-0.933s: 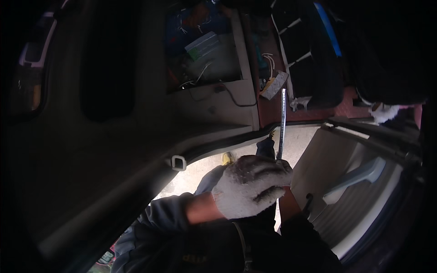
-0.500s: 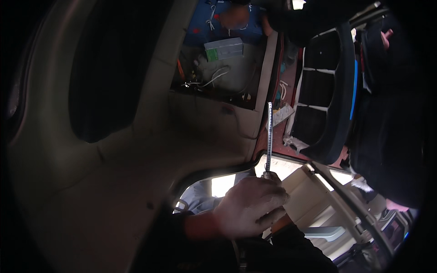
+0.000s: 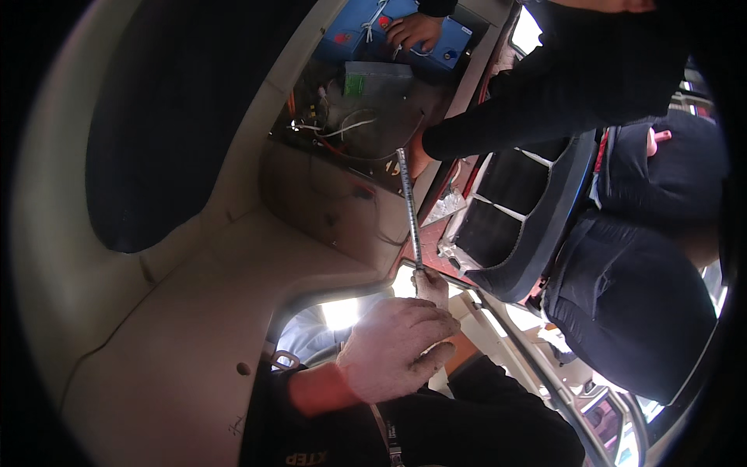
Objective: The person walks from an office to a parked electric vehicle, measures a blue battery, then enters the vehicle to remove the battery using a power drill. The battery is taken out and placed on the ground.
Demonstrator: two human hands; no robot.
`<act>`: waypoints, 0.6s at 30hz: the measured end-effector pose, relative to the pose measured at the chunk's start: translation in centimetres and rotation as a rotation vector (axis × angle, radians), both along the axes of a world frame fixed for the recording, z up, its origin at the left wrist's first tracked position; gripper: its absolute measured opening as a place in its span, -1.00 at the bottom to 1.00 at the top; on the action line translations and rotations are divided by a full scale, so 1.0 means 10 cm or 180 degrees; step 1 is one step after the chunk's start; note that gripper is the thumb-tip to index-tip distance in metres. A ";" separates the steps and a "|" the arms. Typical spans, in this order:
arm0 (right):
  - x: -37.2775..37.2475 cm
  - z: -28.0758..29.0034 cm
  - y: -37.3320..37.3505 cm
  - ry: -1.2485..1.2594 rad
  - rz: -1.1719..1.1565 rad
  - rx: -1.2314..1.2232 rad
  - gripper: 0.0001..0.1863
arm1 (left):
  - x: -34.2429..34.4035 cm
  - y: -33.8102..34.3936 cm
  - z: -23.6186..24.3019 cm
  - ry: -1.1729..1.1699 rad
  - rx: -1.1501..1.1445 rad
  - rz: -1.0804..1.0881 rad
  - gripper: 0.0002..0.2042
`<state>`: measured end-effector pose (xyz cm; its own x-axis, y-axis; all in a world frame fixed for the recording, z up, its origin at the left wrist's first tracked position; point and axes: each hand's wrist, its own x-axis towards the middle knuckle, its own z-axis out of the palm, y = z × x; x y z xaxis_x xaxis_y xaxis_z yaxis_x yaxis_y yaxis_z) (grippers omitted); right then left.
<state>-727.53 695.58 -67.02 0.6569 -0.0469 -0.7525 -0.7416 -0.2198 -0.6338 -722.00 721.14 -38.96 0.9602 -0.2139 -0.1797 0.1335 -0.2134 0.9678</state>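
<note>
My right hand [image 3: 433, 286], in a pale glove, is closed round the lower end of a thin, straight, silvery strip [image 3: 410, 206] with regular dark marks; whether it is a measuring blade or a ribbed rod I cannot tell. The strip points away, its far tip at the edge of an open compartment [image 3: 373, 162]. Nearer and partly in front of the right wrist, my left hand [image 3: 397, 346] wears a pale glove, its fingers curled. Anything inside that hand is hidden. Another person's hand [image 3: 419, 154] is beside the strip's tip, largely hidden by dimness.
In the compartment are blue battery-like boxes [image 3: 459, 37] touched by another person's hand [image 3: 416, 31], a grey box with a green label [image 3: 377, 79] and loose wires [image 3: 354, 126]. A dark sleeve [image 3: 560, 97] crosses from the right above a black padded frame [image 3: 537, 210]. Beige panelling [image 3: 179, 335] fills the left.
The view has shifted. The strip's tip has moved left and away to the compartment's edge. Another person's dark-sleeved arm has come down beside it. My hands stay close together.
</note>
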 end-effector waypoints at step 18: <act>0.23 -0.21 -0.07 -0.0189 0.1288 -0.0394 -0.74 | 0.04 0.06 -0.03 -0.0190 -0.0231 0.0595 -0.73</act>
